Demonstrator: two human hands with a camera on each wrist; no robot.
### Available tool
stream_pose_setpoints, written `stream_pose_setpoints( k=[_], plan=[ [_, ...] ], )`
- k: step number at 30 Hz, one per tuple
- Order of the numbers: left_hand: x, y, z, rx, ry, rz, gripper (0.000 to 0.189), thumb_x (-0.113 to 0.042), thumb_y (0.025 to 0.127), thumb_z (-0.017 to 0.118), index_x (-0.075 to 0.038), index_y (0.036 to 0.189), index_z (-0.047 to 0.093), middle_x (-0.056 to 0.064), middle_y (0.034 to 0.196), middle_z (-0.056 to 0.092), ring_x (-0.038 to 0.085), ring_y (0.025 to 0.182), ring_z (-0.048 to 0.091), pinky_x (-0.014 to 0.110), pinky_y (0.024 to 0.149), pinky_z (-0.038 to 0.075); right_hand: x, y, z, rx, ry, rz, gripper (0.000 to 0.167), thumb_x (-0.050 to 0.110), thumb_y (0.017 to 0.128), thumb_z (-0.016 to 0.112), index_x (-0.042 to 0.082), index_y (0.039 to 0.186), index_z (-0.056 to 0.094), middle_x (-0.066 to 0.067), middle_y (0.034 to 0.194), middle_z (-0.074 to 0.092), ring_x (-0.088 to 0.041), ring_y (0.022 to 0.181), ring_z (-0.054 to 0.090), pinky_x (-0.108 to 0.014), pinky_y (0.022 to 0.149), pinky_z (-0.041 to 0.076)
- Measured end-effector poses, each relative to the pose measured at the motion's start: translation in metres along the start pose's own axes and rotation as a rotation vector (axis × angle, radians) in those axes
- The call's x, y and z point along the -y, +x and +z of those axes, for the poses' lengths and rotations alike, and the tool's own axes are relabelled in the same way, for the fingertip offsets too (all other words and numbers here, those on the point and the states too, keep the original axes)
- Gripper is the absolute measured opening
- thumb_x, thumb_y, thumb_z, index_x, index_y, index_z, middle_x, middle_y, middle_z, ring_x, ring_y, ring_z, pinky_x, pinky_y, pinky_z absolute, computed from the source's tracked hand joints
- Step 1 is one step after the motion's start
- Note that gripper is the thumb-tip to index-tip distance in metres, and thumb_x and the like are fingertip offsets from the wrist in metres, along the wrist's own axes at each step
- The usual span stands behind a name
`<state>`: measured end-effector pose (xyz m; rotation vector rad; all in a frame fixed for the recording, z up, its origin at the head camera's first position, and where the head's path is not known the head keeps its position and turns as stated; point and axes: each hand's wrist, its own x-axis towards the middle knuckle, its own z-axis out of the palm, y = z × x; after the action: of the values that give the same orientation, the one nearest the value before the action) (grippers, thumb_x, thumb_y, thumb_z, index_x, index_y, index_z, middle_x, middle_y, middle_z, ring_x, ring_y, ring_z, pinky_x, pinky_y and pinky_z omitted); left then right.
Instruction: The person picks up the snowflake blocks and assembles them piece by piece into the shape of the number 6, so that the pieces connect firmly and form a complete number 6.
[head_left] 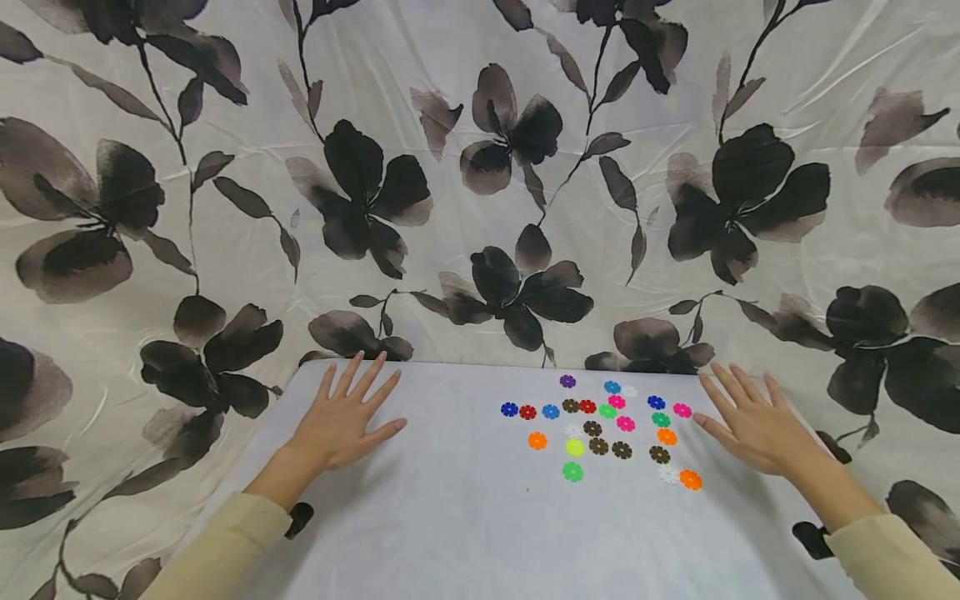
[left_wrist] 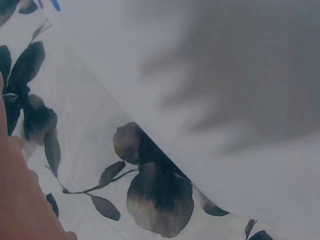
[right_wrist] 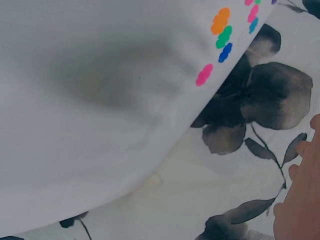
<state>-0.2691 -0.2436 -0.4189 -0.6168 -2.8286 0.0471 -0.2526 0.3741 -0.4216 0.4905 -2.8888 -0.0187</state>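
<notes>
My left hand (head_left: 342, 418) is held over the left part of the white table with its fingers spread, holding nothing. Over the right edge, my right hand (head_left: 759, 423) is spread the same way and is also bare. Between them, nearer the right hand, lie several small flower-shaped discs in many colours. A pink disc (head_left: 682, 410) is closest to the right fingers, with an orange disc (head_left: 691, 479) lower down. Farthest left is a dark blue disc (head_left: 509, 409). In the right wrist view the pink, blue, green and orange discs (right_wrist: 220, 21) show near the table edge.
The white tabletop (head_left: 450, 517) has rounded corners. A cloth with dark flowers (head_left: 510, 208) hangs behind it and spreads around the sides. Shadows of the hands fall on the table. A dark band (head_left: 300, 520) is at the left wrist, another (head_left: 812, 540) at the right.
</notes>
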Motion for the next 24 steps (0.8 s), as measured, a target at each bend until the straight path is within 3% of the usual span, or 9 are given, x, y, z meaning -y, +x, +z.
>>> stream_pose_setpoints(
  k=[10, 18, 24],
  plan=[
    [-0.005, -0.001, 0.001, -0.032, -0.020, 0.004, 0.080, -0.070, 0.098, 0.044, -0.023, 0.162, 0.031, 0.007, 0.172, 0.012, 0.038, 0.157, 0.003, 0.065, 0.120, 0.000, 0.017, 0.001, -0.001, -0.004, 0.054, 0.007, 0.079, 0.056, 0.104, 0.046, 0.004, 0.161, 0.026, -0.025, 0.166, 0.018, -0.048, 0.153, 0.010, -0.064, 0.116, -0.017],
    [-0.012, 0.001, 0.002, -0.006, -0.030, 0.002, 0.081, -0.071, 0.099, 0.041, -0.023, 0.163, 0.029, 0.006, 0.172, 0.008, 0.037, 0.157, -0.001, 0.066, 0.120, -0.001, 0.026, 0.000, -0.001, -0.014, 0.068, -0.027, 0.076, 0.053, 0.105, 0.047, 0.004, 0.160, 0.029, -0.020, 0.168, 0.017, -0.045, 0.154, 0.009, -0.062, 0.117, -0.017],
    [-0.019, 0.002, 0.004, -0.044, -0.051, 0.022, 0.080, -0.070, 0.098, 0.044, -0.022, 0.161, 0.033, 0.007, 0.172, 0.013, 0.037, 0.157, 0.002, 0.068, 0.119, 0.003, 0.034, 0.001, 0.000, -0.004, 0.090, -0.049, 0.076, 0.051, 0.105, 0.048, 0.006, 0.162, 0.026, -0.020, 0.169, 0.016, -0.042, 0.156, 0.005, -0.063, 0.118, -0.014]
  ],
)
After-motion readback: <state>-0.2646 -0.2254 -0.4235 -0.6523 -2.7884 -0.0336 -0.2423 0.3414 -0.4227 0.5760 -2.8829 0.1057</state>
